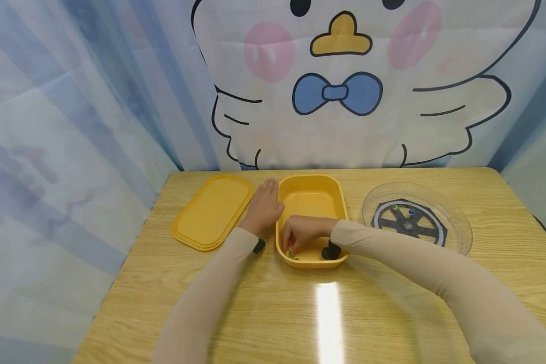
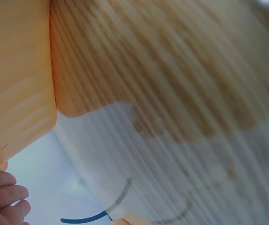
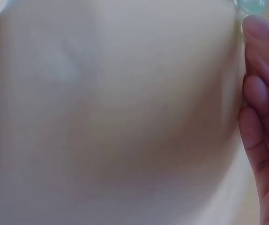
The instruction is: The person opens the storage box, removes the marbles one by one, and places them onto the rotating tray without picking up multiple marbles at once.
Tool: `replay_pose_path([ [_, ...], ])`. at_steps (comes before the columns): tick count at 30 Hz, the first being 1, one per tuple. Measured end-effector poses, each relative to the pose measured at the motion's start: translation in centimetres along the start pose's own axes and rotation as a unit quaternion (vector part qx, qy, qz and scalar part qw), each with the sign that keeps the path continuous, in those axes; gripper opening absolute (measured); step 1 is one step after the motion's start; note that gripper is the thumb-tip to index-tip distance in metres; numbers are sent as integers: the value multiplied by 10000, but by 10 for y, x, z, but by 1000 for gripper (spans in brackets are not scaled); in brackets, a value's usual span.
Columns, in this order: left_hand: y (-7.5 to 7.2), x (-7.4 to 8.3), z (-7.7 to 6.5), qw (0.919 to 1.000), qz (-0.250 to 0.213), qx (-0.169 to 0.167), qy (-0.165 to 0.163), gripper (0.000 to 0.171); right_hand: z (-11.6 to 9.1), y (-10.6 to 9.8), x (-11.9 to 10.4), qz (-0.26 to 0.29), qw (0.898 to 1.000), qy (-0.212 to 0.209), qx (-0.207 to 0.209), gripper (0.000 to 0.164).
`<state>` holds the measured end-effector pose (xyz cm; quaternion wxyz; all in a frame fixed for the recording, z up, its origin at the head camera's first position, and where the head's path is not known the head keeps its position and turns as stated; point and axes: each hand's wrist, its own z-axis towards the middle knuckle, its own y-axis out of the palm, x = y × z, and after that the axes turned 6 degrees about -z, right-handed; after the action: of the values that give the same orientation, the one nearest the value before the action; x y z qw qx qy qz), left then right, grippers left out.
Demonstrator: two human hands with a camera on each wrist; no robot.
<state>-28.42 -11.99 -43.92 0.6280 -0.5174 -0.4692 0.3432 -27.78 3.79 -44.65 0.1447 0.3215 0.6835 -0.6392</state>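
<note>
- Head view, with 12 o'clock pointing away from the person: the bin (image 1: 310, 203) stands with its long axis from 12 to 6. A few small green marbles (image 1: 289, 254) lie inside it, in its corner at 7 o'clock. The right hand (image 1: 302, 233) reaches in over the bin's 3 o'clock wall, and its fingers curl down so that their tips meet the marbles. From the middle of that hand, the marbles lie at about 7 o'clock.
- Same view: the right hand is clearly the nearer one. The left hand (image 1: 264, 203) lies just beside the bin's 9 o'clock wall, its fingers straight, together and aimed at 12, its thumb by the rim. The lid (image 1: 213, 212) lies at 9 o'clock from the bin. At 3 o'clock is a clear tray (image 1: 460, 227), bearing a dark wheel (image 1: 408, 226) with a green bead (image 1: 395, 208) and a blue bead (image 1: 411, 212) on it.
- Left wrist view: the bin's outer wall fills the frame from 9 to 11 o'clock. The left fingertips show at 8, near its lower edge; contact is unclear.
- Right wrist view: a glassy green marble is cut off at 1 o'clock. One fingertip sits right under it, so the marble lies at 12 from that tip. I cannot tell whether it is pinched or merely touched. It looks round, with no long axis to line up.
</note>
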Motion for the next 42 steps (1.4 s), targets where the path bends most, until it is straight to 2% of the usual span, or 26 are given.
replay_pose_path([
  [7, 0, 2, 2, 10000, 60, -20, 13, 60, -5, -5, -1, 14, 10000, -59, 62, 10],
  [16, 0, 5, 3, 9999, 138, -62, -14, 61, -18, -25, -6, -85, 9987, -75, 498, 10],
  [22, -1, 7, 2, 9998, 141, -99, -73, 61, -37, -47, -20, -42, 9975, 75, 698, 13],
  [27, 0, 5, 2, 9998, 150, -91, -72, 61, -60, -64, -27, -143, 9954, 190, 931, 13],
  [36, -3, 4, -2, 9999, 11, -98, -38, 60, -121, -88, -27, -390, 9809, 1087, 1568, 15],
  [42, -4, 5, -4, 10000, -20, -34, 4, 60, -163, -91, -16, -530, 9611, 1921, 1912, 14],
])
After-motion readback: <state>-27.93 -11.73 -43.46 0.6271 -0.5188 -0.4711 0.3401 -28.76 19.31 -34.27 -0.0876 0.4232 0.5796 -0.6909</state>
